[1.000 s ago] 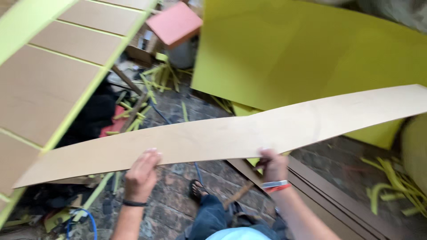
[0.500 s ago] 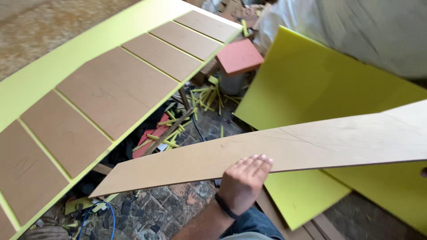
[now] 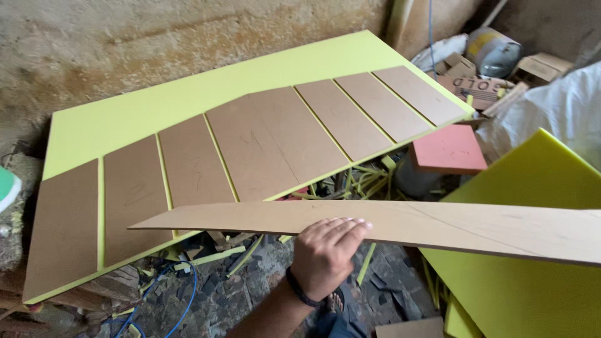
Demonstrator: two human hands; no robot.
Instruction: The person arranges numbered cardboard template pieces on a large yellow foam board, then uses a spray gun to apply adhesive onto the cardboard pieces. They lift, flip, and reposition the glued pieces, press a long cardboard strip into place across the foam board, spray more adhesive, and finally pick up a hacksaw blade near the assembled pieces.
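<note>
A long thin strip of brown board (image 3: 438, 225) stretches from the centre left out past the right edge, held level above the floor. My left hand (image 3: 325, 250) grips its near edge, fingers laid flat on top, a dark band on the wrist. My right hand is out of view beyond the right edge. Behind the strip lies a large yellow-green sheet (image 3: 188, 100) with several brown board panels (image 3: 263, 144) set side by side on it.
Another yellow-green sheet (image 3: 532, 294) leans at the right under the strip. A pink square lid (image 3: 447, 149) sits on a container. Cardboard boxes (image 3: 482, 87) and white sacks (image 3: 557, 106) crowd the back right. Yellow offcuts and a blue cable (image 3: 181, 294) litter the floor.
The view has swung left and up, bringing the panelled sheet to the centre. The strip's left end has moved toward that sheet. My right hand has gone out of frame.
</note>
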